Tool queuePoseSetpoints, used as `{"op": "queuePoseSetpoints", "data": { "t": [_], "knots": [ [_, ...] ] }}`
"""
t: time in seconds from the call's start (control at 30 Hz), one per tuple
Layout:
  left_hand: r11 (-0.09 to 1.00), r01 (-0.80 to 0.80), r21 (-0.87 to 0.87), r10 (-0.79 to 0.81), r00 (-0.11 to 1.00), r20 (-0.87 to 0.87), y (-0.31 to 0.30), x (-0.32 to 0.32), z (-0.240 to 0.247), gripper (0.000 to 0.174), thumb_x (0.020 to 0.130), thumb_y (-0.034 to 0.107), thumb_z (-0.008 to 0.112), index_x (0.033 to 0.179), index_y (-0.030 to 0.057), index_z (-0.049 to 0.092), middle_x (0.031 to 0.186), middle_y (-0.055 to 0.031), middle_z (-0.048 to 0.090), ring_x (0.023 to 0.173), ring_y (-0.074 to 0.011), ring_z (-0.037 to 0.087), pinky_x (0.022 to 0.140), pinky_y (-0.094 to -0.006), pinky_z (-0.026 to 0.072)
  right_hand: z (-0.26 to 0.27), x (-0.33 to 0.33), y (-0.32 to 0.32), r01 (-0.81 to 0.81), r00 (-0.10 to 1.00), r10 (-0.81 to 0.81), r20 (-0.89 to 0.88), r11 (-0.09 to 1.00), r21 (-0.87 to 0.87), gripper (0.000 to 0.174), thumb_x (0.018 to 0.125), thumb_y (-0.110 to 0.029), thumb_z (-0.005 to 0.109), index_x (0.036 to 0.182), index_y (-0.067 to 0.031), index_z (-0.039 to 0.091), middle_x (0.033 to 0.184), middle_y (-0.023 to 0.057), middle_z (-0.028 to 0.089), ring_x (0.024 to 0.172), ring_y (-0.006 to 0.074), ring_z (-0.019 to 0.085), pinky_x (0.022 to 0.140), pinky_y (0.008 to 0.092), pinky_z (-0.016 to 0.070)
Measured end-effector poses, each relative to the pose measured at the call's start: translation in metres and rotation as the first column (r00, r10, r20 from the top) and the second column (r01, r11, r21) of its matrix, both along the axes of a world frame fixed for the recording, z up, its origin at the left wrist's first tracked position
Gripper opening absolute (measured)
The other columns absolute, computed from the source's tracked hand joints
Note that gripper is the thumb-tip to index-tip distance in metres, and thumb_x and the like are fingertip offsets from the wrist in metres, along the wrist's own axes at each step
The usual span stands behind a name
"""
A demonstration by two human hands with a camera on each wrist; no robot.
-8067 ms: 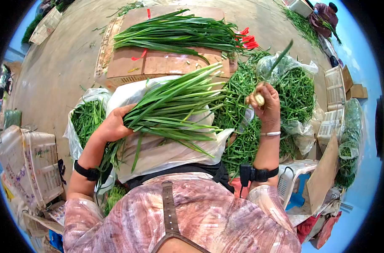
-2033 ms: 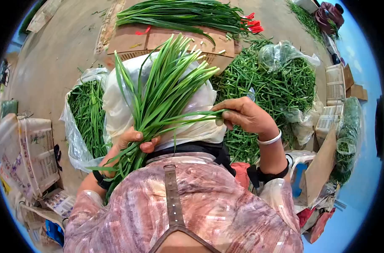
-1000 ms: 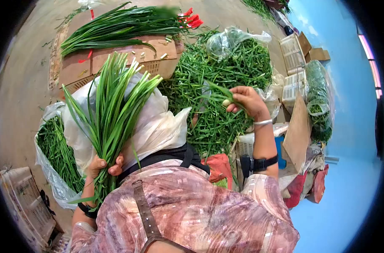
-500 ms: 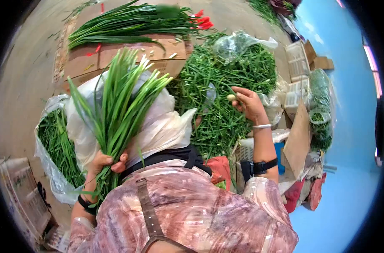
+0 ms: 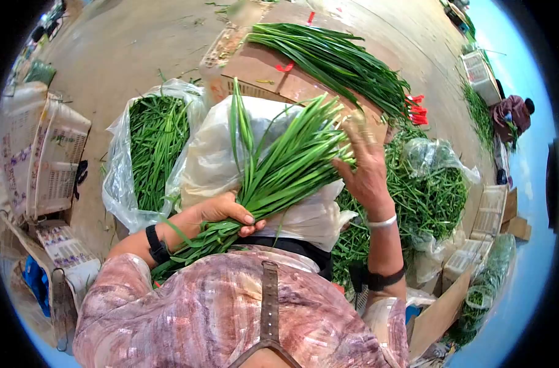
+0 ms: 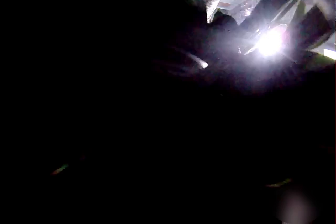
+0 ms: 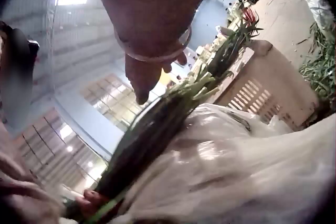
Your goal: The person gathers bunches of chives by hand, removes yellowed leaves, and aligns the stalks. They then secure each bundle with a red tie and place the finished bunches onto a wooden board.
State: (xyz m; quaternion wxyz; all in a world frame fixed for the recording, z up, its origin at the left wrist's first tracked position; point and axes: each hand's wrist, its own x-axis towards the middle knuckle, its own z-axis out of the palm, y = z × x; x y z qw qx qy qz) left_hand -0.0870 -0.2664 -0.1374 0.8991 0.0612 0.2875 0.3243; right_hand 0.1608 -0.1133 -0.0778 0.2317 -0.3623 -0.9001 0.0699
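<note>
Across our lap, over the white sheet [image 5: 209,147], slants the bunch [image 5: 292,162], leaves down by our left side, pale ends [image 5: 335,119] up to the right. Our left hand [image 5: 227,211] has it, thumb and fingers curled round the leafy part. And there's the switch: our right hand [image 5: 368,172], out over the heap [image 5: 436,190] half a second ago, is now up at those pale ends! Its fingers look straight, thumb apart, tips smeared by blur; we see nothing pinched, and can't tell how firmly they touch. For the work, we'd judge attention is back on the bunch itself, both hands about it, with the loose stuff left alone.

Just past our knees, that heap spreads to the right, and a clear bag [image 5: 121,184] full of greens stands at left. Beyond, on cardboard [image 5: 249,66], lies a second bunch [image 5: 335,58], red ties [image 5: 418,111] at its end. Farthest off, at right, another person [image 5: 512,116] is at it too.
</note>
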Motion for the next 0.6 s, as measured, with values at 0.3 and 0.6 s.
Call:
{"op": "queuePoseSetpoints", "data": {
  "t": [0.3, 0.6],
  "knots": [
    [0.991, 0.053, 0.123, -0.038, 0.992, -0.124, 0.002, 0.004, 0.003, 0.038, 0.071, -0.002, 0.065, 0.106, -0.0013, 0.052, 0.08, -0.0125, 0.06, 0.064, -0.0162, 0.061, 0.056, -0.0255, 0.0527, 0.009, 0.028, 0.009, -0.028, 0.999, 0.034, 0.025, 0.98, -0.198, 0.027, 0.073, -0.012, 0.066, 0.098, -0.0043, 0.06, 0.089, 0.0143, 0.062, 0.079, 0.0309, 0.06, 0.069, 0.0372, 0.0473],
    [0.935, 0.221, 0.279, -0.124, 0.937, -0.327, 0.006, 0.007, 0.011, 0.023, 0.07, 0.008, 0.065, 0.09, -0.0015, 0.057, 0.076, -0.0084, 0.059, 0.058, -0.0132, 0.054, 0.053, -0.0247, 0.0437, 0.011, -0.153, 0.035, -0.571, 0.82, 0.552, 0.154, 0.808, 0.145, 0.037, 0.077, -0.009, 0.052, 0.11, -0.0232, 0.058, 0.126, 0.02, 0.044, 0.111, 0.0336, 0.047, 0.088, 0.0417, 0.0422]
  ]
}}
